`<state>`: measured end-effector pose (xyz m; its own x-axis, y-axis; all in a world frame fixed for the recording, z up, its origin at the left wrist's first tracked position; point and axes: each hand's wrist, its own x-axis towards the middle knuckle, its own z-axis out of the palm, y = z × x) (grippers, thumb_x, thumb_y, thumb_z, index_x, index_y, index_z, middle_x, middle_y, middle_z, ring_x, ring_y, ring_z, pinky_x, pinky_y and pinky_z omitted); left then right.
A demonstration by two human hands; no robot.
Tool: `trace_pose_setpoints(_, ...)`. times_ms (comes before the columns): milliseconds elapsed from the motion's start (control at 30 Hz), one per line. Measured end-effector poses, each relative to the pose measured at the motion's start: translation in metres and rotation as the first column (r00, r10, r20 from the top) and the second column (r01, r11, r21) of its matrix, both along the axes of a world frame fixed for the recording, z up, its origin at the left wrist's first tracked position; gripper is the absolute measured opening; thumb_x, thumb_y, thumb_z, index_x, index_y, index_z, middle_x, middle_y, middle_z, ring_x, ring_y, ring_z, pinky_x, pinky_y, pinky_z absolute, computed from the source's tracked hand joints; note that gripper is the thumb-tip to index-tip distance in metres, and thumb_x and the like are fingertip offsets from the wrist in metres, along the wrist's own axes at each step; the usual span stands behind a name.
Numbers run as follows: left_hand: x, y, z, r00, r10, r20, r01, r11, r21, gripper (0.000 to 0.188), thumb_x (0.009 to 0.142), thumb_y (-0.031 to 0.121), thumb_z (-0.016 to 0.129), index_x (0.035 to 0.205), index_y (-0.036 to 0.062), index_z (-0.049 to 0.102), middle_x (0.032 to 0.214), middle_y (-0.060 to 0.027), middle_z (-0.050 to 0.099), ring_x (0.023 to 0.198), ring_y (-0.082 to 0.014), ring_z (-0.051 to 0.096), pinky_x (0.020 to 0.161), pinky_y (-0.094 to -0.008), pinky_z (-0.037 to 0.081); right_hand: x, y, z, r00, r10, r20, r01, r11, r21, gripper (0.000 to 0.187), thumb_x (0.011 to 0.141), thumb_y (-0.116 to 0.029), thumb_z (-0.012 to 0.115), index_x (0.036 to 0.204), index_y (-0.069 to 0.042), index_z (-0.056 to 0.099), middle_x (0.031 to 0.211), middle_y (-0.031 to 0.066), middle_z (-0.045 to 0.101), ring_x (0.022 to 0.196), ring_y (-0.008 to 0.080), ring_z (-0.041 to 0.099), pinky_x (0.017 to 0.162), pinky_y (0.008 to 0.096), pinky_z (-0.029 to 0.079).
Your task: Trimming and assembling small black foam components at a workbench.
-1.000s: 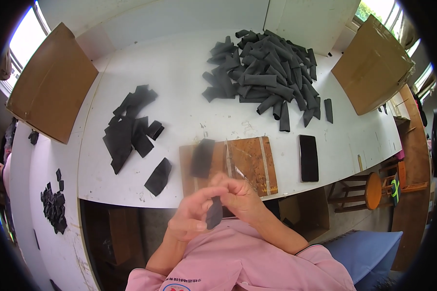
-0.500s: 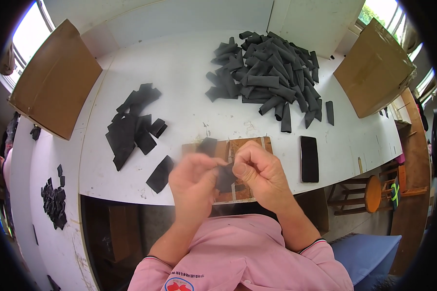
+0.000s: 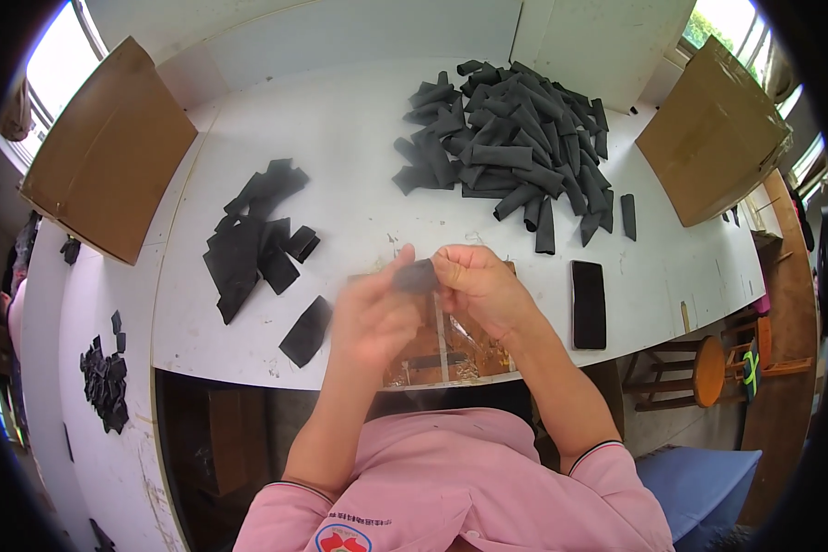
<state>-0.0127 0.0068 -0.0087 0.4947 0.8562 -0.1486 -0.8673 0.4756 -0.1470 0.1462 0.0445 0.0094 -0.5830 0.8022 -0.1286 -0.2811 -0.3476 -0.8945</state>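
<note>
A: Where is the small dark piece (image 3: 416, 277) found?

B: It is held up at the centre of the frame, between the two hands. Below it, the brown board (image 3: 423, 370) is partly hidden by them.

A: How is it held?

B: Its right edge is pinched between thumb and forefinger of the right hand (image 3: 478, 281), whose other fingers are curled in. The left hand (image 3: 374, 317) is half curled and blurred; the piece is seen against its thumb, but whether it is gripped there cannot be told.

A: And what is laid out around them?

B: Dark rolled pieces (image 3: 511, 152) are heaped at the upper right of centre. Flat dark pieces (image 3: 236, 258) are spread at the left, and a single flat piece (image 3: 306, 332) is set apart, near the left hand. A black phone (image 3: 589, 305) is placed right of the board.
</note>
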Motion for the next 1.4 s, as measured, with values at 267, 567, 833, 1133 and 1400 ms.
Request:
trace_pose_setpoints(267,0.007,0.002,-0.014,0.999,0.039,-0.016,-0.04,0.997,-0.06,0.02,0.087,0.003,0.042,0.104,-0.0013,0.05,0.062,0.0002,0.044,0.035,-0.0041,0.031,0.033,-0.0178,0.025,0.0,0.001,-0.023,0.998,0.049,0.028,-0.044,0.988,-0.149,0.026,0.086,-0.026,0.052,0.069,-0.007,0.05,0.06,-0.0032,0.045,0.054,0.0047,0.042,0.049,0.0188,0.034)
trace_pose_setpoints(567,0.015,-0.02,0.012,0.942,0.223,-0.25,-0.115,0.917,0.383,0.037,0.083,0.001,0.041,0.119,-0.0055,0.036,0.087,-0.0144,0.056,0.033,-0.0053,0.033,0.033,-0.0195,0.025,0.005,0.005,0.006,0.991,0.087,0.106,-0.1,0.987,0.126,0.022,0.087,-0.022,0.051,0.071,-0.006,0.051,0.064,-0.0027,0.049,0.057,0.0047,0.043,0.052,0.0191,0.036)
trace_pose_setpoints(833,0.028,-0.014,0.004,0.583,0.401,-0.707,-0.193,0.913,0.359,0.03,0.083,0.001,0.044,0.113,-0.002,0.043,0.074,-0.0085,0.055,0.034,-0.0053,0.03,0.034,-0.0189,0.025,0.004,0.009,-0.038,0.999,0.049,0.023,-0.05,0.998,0.032,0.026,0.087,-0.028,0.051,0.07,-0.008,0.051,0.06,-0.0032,0.047,0.055,0.0045,0.042,0.05,0.019,0.035)
trace_pose_setpoints(1133,0.035,-0.023,0.009,0.205,0.514,-0.833,-0.157,0.858,0.49,0.021,0.084,0.002,0.048,0.105,-0.0014,0.052,0.072,-0.0025,0.054,0.049,-0.0059,0.044,0.045,-0.0187,0.036,0.009,-0.003,-0.055,0.998,0.057,0.0,-0.057,0.997,0.056,0.024,0.086,-0.026,0.052,0.09,-0.004,0.059,0.078,0.0005,0.058,0.067,0.0069,0.052,0.059,0.02,0.04)
trace_pose_setpoints(1400,0.02,-0.012,0.013,-0.318,0.869,-0.379,0.332,0.476,0.814,0.021,0.074,-0.004,0.053,0.093,0.0028,0.059,0.08,-0.0082,0.06,0.074,-0.0179,0.057,0.067,-0.0267,0.045,0.012,-0.015,-0.007,0.93,-0.331,0.162,0.175,0.784,0.596,0.017,0.081,-0.019,0.056,0.078,-0.002,0.053,0.065,0.0012,0.049,0.061,0.0098,0.047,0.054,0.0227,0.039)
